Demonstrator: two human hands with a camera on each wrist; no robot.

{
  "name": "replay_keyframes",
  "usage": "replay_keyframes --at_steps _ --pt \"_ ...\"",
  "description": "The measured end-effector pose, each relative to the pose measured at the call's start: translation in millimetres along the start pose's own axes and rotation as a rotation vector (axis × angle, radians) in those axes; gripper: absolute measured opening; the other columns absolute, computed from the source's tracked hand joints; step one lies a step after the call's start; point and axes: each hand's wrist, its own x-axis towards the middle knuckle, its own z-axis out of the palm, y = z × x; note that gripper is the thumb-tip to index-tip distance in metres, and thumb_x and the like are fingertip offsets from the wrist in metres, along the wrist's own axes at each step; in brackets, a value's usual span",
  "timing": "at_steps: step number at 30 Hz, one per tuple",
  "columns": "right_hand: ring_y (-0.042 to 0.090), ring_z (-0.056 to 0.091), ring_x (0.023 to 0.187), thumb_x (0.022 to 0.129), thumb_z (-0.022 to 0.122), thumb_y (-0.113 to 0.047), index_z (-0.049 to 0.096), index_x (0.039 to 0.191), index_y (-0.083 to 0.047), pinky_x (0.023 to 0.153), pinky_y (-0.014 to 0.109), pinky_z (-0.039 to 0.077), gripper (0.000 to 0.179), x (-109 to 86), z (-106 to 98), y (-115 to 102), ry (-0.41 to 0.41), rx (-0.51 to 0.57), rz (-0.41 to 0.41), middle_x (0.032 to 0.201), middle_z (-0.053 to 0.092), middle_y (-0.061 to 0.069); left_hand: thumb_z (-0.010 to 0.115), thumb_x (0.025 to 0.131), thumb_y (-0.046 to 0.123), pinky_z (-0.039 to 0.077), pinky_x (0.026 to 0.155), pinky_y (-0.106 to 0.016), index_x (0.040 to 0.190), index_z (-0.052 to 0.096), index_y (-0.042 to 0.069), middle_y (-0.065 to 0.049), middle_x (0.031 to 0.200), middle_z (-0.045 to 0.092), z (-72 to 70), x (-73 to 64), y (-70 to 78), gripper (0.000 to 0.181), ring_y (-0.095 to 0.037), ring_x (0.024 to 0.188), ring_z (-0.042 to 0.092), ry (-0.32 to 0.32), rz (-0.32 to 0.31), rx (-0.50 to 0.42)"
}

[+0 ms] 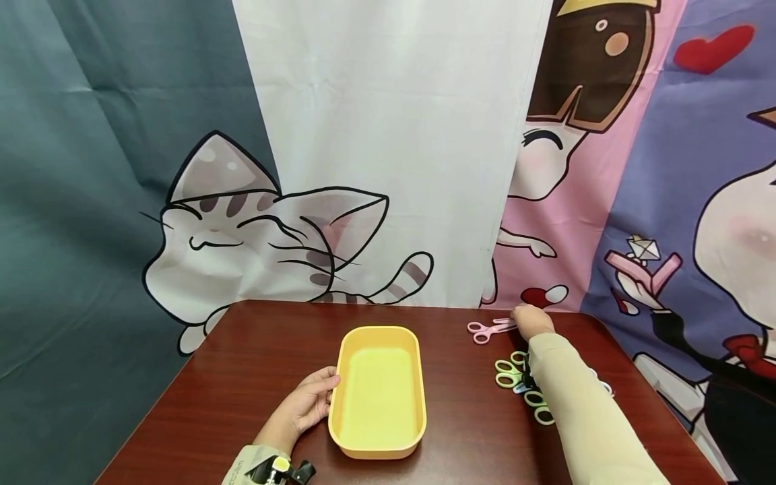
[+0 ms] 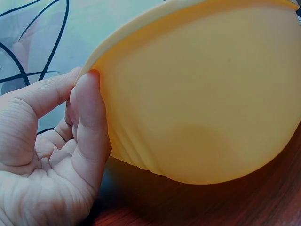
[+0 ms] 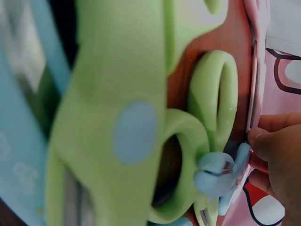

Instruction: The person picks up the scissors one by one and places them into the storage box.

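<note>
My left hand pinches the left rim of a yellow plastic tray between thumb and fingers; the left wrist view shows the thumb over the rim. At the back right of the table, my right hand pinches a pair of pink scissors by the blade end, the handle rings pointing left. In the right wrist view the pink scissors stand edge-on at the fingertips. Nearer to me lie green-handled scissors, partly hidden under my right forearm. Large and close in the right wrist view are green scissors with a blue oval.
Light blue parts show among the green handles. A whitish ring peeks out right of my forearm. The brown table ends at a cartoon-printed curtain behind it.
</note>
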Motion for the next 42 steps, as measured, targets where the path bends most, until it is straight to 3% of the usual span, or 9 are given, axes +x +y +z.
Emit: replay_keyframes --at_steps 6,17,29,36,42 --pt "0.037 0.068 0.087 0.088 0.051 0.009 0.074 0.085 -0.011 0.070 0.055 0.057 0.030 -1.2 0 2 -0.012 -0.006 -0.010 0.096 0.070 0.016 0.025 0.110 0.000 0.060 0.065 -0.025 0.106 0.057 0.012 -0.001 0.091 0.071 6.0 -1.3 4.0 0.035 -0.008 0.075 0.069 -0.049 -0.002 -0.037" --pt "0.038 0.067 0.088 0.086 0.052 0.012 0.070 0.082 -0.008 0.076 0.052 0.057 0.027 -2.2 -1 1 -0.033 -0.020 -0.058 0.092 0.071 0.017 0.027 0.109 0.000 0.060 0.066 -0.026 0.106 0.057 0.011 -0.001 0.091 0.071 7.6 -2.0 8.1 0.033 -0.009 0.077 0.069 -0.046 -0.009 -0.020" --pt "0.044 0.066 0.091 0.090 0.050 0.012 0.073 0.088 -0.003 0.071 0.058 0.057 0.028 3.8 -8 7 -0.079 -0.055 0.030 0.097 0.069 0.024 0.022 0.110 0.000 0.060 0.064 -0.025 0.105 0.057 0.012 -0.001 0.090 0.071 5.4 1.2 4.1 0.037 -0.008 0.076 0.069 -0.048 0.004 -0.040" --pt "0.040 0.068 0.086 0.088 0.056 0.010 0.072 0.086 -0.006 0.065 0.057 0.057 0.023 1.8 -16 9 -0.095 -0.080 0.031 0.091 0.070 0.022 0.024 0.110 0.000 0.059 0.063 -0.024 0.104 0.058 0.012 0.000 0.089 0.070 3.7 2.8 3.5 0.037 -0.008 0.074 0.069 -0.041 0.012 -0.033" --pt "0.040 0.064 0.092 0.087 0.061 0.010 0.070 0.090 -0.004 0.076 0.056 0.057 0.017 -2.9 -11 10 -0.019 -0.152 -0.045 0.092 0.068 0.018 0.021 0.110 0.000 0.060 0.064 -0.025 0.105 0.058 0.013 -0.001 0.090 0.071 2.0 0.3 2.0 0.040 -0.008 0.075 0.069 -0.051 0.002 -0.039"
